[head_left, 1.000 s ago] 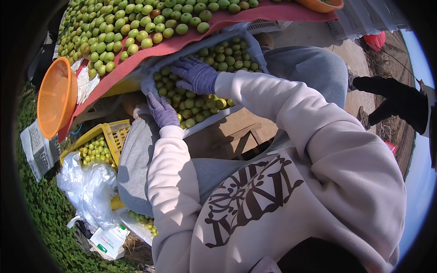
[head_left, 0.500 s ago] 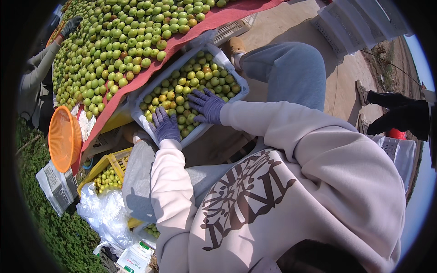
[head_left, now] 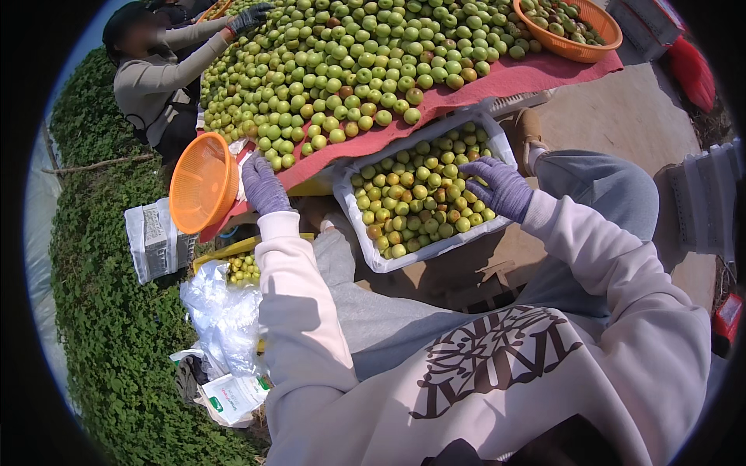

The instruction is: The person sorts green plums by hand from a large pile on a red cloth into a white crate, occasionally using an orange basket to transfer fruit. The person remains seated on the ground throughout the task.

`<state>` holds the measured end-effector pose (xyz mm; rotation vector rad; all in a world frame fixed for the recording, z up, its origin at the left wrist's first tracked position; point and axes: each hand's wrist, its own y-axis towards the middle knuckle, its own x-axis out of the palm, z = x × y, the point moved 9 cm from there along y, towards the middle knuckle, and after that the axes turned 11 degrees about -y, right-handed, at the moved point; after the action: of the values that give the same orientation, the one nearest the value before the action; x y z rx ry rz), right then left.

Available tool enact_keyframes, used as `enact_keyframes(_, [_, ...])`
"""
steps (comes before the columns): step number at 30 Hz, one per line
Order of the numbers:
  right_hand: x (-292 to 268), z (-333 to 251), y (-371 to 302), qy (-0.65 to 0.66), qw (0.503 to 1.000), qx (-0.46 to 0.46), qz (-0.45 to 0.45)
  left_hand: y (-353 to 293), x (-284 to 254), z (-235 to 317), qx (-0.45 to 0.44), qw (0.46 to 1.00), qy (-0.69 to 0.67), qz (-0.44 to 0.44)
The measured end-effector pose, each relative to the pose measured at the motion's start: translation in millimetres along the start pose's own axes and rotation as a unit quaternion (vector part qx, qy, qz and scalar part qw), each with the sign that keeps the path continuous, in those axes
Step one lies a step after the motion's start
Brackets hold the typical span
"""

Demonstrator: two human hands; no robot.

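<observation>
My left hand [head_left: 265, 186], in a purple knit glove, is at the red cloth's edge between an orange basket [head_left: 203, 182] and a big pile of green jujubes [head_left: 342, 78]. Its fingers are stretched toward the lowest fruit and look open; the tips are partly hard to see. My right hand [head_left: 503, 188], gloved the same way, hovers at the right side of a white lined crate [head_left: 371, 262] full of green and reddish jujubes [head_left: 420, 190]. Its fingers are apart, with nothing visible in them. The orange basket looks empty inside and leans on the cloth's corner.
Red cloth [head_left: 536, 78] lies under the pile. Another orange basket [head_left: 571, 48] of jujubes stands far right. A co-worker's gloved hand [head_left: 250, 17] touches the pile at far left. Clear plastic bags [head_left: 224, 314] lie beside a yellow crate [head_left: 225, 250]. Stacked crates [head_left: 703, 198] stand right.
My left hand has left the crate's fruit and moved to the pile's edge beside the orange basket. My right hand has lifted toward the crate's right side. The view has swung left.
</observation>
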<state>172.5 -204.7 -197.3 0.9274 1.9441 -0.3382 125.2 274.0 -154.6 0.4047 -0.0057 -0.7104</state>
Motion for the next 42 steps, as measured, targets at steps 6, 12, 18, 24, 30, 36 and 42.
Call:
enact_keyframes(6, [-30,14,-3,-0.034,0.997,0.013,-0.066,81,-29,-83,-0.103,0.97,0.175,-0.132])
enact_keyframes(12, [6,-11,11,0.004,0.993,-0.055,-0.104,62,9,-82,-0.128,0.951,0.229,-0.163])
enact_keyframes(18, [11,-27,18,0.005,0.985,-0.05,-0.163,97,-4,-68,-0.131,0.975,0.15,-0.096])
enact_keyframes(24, [20,-27,23,0.02,0.979,-0.026,-0.199,134,59,-73,0.039,0.94,0.3,-0.16])
enact_keyframes(30, [24,-22,23,0.017,0.98,-0.037,-0.193,120,98,-107,0.098,0.742,0.586,-0.312])
enact_keyframes(36, [29,-17,21,0.024,0.976,-0.02,-0.217,150,73,-54,0.018,0.934,0.277,-0.226])
enact_keyframes(42, [29,-23,20,-0.002,0.979,-0.046,-0.199,181,131,-58,0.043,0.865,0.458,-0.199])
